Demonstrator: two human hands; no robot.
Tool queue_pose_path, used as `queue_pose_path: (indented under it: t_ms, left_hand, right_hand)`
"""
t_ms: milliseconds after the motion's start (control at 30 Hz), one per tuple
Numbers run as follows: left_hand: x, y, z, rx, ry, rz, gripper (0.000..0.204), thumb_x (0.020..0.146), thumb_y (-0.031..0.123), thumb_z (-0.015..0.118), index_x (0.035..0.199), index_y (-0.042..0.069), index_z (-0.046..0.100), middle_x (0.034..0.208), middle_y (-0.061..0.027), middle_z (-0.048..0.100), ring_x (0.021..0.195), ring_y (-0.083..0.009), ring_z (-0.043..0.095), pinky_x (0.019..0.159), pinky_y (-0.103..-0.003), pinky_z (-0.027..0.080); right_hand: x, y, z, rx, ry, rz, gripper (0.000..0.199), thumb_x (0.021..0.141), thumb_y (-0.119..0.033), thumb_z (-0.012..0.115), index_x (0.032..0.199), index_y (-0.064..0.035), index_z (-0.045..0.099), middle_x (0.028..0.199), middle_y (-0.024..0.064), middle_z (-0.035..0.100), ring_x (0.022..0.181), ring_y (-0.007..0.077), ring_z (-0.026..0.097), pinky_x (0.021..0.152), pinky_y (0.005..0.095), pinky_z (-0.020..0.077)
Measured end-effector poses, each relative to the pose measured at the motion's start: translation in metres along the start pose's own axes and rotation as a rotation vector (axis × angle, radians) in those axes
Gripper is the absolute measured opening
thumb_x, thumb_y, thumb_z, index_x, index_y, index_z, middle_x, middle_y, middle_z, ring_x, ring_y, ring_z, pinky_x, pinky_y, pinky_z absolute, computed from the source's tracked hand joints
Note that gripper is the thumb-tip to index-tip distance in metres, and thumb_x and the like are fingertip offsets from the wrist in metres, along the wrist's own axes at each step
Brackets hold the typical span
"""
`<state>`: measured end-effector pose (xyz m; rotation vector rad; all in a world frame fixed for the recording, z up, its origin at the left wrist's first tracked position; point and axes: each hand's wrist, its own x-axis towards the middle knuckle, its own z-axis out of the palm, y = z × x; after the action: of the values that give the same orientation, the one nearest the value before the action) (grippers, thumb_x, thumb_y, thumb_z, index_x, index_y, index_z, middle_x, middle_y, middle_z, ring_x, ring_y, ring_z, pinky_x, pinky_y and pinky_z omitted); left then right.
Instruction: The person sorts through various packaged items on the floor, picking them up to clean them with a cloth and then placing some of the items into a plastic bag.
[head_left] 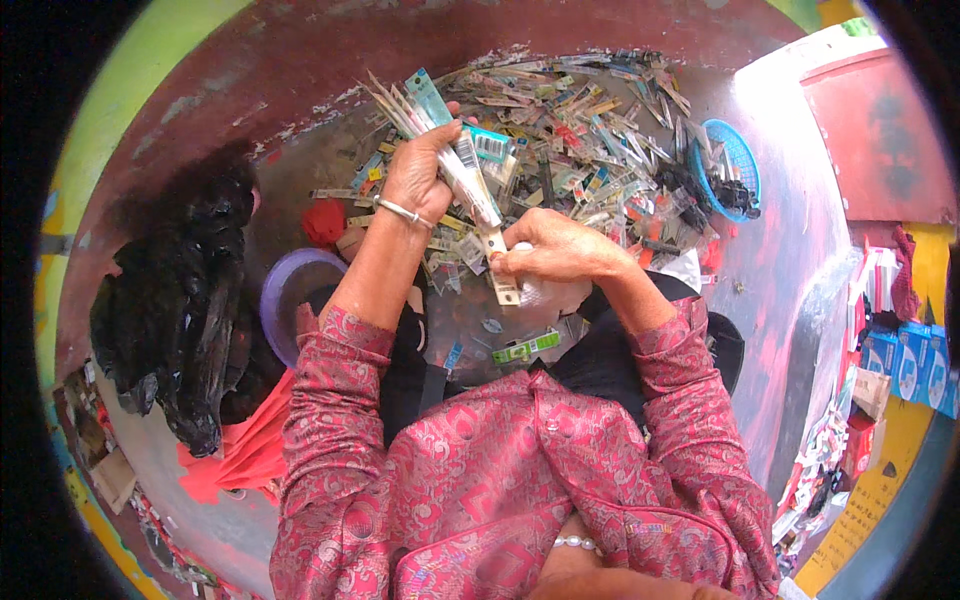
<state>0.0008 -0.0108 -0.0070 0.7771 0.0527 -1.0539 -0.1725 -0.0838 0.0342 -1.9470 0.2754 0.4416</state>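
My left hand (415,180), a bangle at its wrist, is closed round a bundle of long narrow packets (472,190). The bundle slants from upper left down to the right, and its upper ends fan out, a teal card (428,97) among them. At the bundle's lower end my right hand (565,248) pinches a narrow pale packet (507,288) between thumb and fingers. Some whitish, crumpled material (550,295) shows below the right hand; whether it is held cannot be made out. Beyond both hands spreads a large heap of similar packets (590,160).
At the heap's right stands a blue mesh basket (738,165) with dark items inside. To the left are a purple round basin (290,300), black plastic bags (180,310) and red sheeting (250,440). A green packet (527,347) lies between my legs. A maroon wall (330,50) rises behind.
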Motion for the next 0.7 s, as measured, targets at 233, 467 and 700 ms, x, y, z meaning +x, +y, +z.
queue_pose_path:
  t_ms: [233, 467, 700]
  left_hand:
    - [0.002, 0.012, -0.006, -0.027, 0.009, 0.073, 0.022, 0.081, 0.009, 0.057, 0.1, 0.0, 0.054, 0.088, -0.0105, 0.06, 0.079, -0.0204, 0.06, 0.069, -0.033, 0.051]
    - [-0.022, 0.019, 0.021, 0.461, -0.241, -0.019, 0.049, 0.074, -0.001, 0.055, 0.12, 0.003, 0.04, 0.095, -0.0125, 0.06, 0.074, -0.0186, 0.06, 0.066, -0.03, 0.051]
    - [-0.036, -0.006, 0.024, 0.442, -0.516, -0.23, 0.065, 0.073, 0.004, 0.061, 0.129, 0.009, 0.03, 0.105, -0.0078, 0.054, 0.084, -0.0178, 0.058, 0.072, -0.031, 0.051]
  right_hand:
    - [-0.023, -0.005, -0.027, 0.287, 0.087, -0.023, 0.03, 0.071, -0.028, 0.06, 0.075, 0.0018, 0.063, 0.066, 0.0022, 0.059, 0.061, 0.0084, 0.052, 0.055, 0.0243, 0.0416]
    - [-0.038, 0.001, -0.045, 0.68, 0.31, -0.176, 0.018, 0.074, -0.018, 0.063, 0.079, -0.0002, 0.063, 0.071, 0.0016, 0.061, 0.063, 0.0074, 0.055, 0.059, 0.0212, 0.0435]
    - [-0.018, -0.01, -0.047, 0.577, 0.487, -0.073, 0.027, 0.077, -0.021, 0.061, 0.085, 0.0046, 0.062, 0.077, 0.007, 0.062, 0.064, 0.0116, 0.057, 0.059, 0.0257, 0.0469]
